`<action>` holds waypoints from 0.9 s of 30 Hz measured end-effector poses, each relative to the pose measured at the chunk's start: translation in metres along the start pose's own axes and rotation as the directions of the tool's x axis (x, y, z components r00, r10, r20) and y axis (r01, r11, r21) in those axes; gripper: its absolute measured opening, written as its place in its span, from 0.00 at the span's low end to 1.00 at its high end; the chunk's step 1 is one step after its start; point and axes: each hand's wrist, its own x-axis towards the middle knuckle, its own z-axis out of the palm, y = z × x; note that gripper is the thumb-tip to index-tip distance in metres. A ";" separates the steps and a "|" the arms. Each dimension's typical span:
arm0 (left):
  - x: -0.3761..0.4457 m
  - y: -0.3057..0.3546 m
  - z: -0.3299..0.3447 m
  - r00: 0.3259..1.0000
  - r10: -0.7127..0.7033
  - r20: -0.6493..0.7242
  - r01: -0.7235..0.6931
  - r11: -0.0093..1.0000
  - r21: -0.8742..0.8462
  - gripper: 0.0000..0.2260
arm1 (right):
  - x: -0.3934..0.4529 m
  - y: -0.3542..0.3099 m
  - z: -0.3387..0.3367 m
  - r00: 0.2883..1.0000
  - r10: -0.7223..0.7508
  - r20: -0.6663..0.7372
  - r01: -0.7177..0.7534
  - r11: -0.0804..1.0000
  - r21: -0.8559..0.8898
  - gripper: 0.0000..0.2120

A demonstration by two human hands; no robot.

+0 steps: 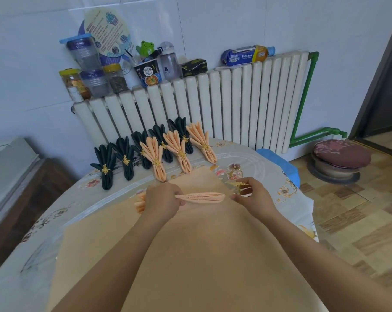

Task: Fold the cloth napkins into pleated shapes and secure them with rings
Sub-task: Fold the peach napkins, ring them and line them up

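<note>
The left hand point(161, 200) squeezes the pleated peach napkin point(201, 197) tight so the folds stay put, w/ its pointy end aimed right at the gold ring point(237, 186) pinched in the right hand point(250, 194), near the table's point(269, 167) middle.

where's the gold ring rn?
Head view, right of centre: the gold leaf-pattern napkin ring is pinched in the right hand, beside the pleated peach cloth napkin's tip.

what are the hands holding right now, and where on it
The left hand grips the pleated peach napkin near its fanned left end. The right hand pinches a gold ring just off its pointed right tip.
</note>
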 end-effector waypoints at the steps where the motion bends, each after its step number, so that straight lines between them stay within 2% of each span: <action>1: -0.010 0.000 -0.005 1.000 -0.014 0.018 0.014 1.000 -0.018 0.04 | -0.013 -0.006 -0.006 0.999 -0.011 0.050 0.010 1.000 0.019 0.19; 5: -0.045 -0.004 -0.018 0.998 -0.029 0.052 0.033 0.995 -0.092 0.03 | -0.056 -0.024 -0.017 0.981 -0.067 0.184 0.061 0.997 0.039 0.17; 8: -0.072 -0.005 -0.024 0.997 -0.033 0.063 0.038 0.996 -0.076 0.03 | -0.085 -0.035 -0.014 0.955 -0.130 0.267 0.144 0.989 -0.036 0.18; 14: -0.110 0.000 -0.032 0.992 -0.001 0.126 0.006 0.999 -0.039 0.05 | -0.128 -0.052 0.002 0.927 -0.206 0.314 0.302 0.906 -0.296 0.21; 18: -0.131 0.002 -0.036 0.989 0.032 0.144 -0.032 0.999 -0.006 0.07 | -0.152 -0.069 0.014 0.901 -0.283 0.328 0.403 0.824 -0.398 0.21; 23: -0.147 0.002 -0.043 0.984 0.069 0.166 -0.072 0.997 0.014 0.08 | -0.170 -0.080 0.024 0.888 -0.294 0.353 0.421 0.828 -0.371 0.22; 27: -0.155 -0.004 -0.045 0.978 0.097 0.186 -0.084 0.994 -0.076 0.08 | -0.178 -0.084 0.026 0.888 -0.283 0.362 0.403 0.857 -0.320 0.22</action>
